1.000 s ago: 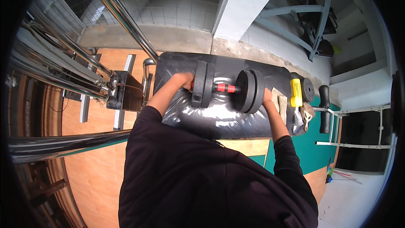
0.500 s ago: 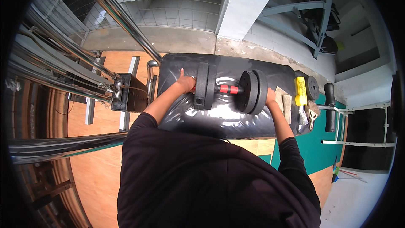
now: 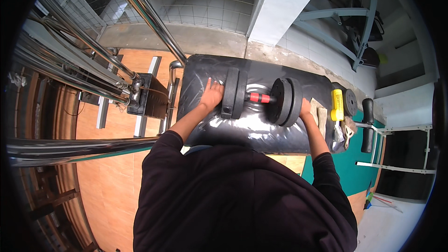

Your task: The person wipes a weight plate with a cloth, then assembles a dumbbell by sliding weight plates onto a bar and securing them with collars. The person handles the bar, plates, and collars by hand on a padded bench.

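Observation:
A dumbbell with black round plates (image 3: 283, 101) and a red-and-black grip (image 3: 259, 97) lies across a shiny black padded bench (image 3: 261, 137). At its left end my left hand (image 3: 213, 94) is open, fingers stretched out beside the outer left plate (image 3: 229, 94). Whether the fingertips touch that plate I cannot tell. My right hand (image 3: 305, 107) is at the opposite end, against the outer right plate; its fingers are mostly hidden behind the plate. Close to it on the bench lie beige cloth gloves or rags (image 3: 318, 112).
A yellow bottle-like object (image 3: 337, 105), a loose black plate (image 3: 350, 101) and a brush (image 3: 347, 133) sit at the bench's right end, near a black foam roller (image 3: 367, 125). Chrome rails (image 3: 84, 148) and a weight stack (image 3: 149, 95) stand left. A white pillar (image 3: 287, 7) rises beyond.
My left hand has come off the dumbbell's left end, its fingers now stretched out. The whole view has shifted slightly; my right hand stays at the right end.

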Tool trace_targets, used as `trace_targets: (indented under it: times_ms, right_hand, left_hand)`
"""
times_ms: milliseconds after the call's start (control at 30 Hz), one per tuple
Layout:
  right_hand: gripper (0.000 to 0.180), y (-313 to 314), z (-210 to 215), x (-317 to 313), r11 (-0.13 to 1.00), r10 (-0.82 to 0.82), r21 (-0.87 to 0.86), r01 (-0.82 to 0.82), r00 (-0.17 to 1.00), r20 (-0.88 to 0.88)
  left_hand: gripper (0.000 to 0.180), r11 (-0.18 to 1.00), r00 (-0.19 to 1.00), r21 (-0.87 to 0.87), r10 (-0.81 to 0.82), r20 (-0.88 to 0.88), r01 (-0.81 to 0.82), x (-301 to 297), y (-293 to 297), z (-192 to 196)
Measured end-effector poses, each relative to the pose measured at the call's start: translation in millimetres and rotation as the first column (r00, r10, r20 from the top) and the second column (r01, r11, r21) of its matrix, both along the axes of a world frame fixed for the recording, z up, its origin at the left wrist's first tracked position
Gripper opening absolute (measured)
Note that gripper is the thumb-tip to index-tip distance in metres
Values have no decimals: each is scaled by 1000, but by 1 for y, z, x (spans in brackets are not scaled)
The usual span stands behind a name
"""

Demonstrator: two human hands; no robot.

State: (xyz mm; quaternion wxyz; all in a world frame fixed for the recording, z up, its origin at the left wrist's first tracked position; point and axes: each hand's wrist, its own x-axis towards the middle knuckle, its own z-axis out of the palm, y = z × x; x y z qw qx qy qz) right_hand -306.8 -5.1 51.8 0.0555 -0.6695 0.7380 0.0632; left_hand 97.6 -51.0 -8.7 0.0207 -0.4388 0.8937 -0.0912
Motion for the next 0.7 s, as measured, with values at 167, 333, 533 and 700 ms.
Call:
trace_targets:
  times_ms: [167, 333, 533, 700]
  right_hand:
    - [25, -7, 3, -2, 999, -8, 49, 8, 1000, 4]
    - [26, -6, -1, -7, 999, -33, 25, 33, 999, 5]
    - [28, -8, 7, 7, 995, -83, 61, 82, 996, 15]
    - [26, -4, 7, 4, 995, -58, 81, 58, 998, -3]
  left_hand:
    - [39, 830, 963, 554, 195, -186, -62, -4, -26, 36]
    - [56, 660, 996, 751, 85, -31, -33, -16, -66, 52]
    - [51, 284, 998, 956, 6, 70, -69, -20, -93, -2]
    - [42, 615, 998, 787, 3, 59, -48, -18, -69, 40]
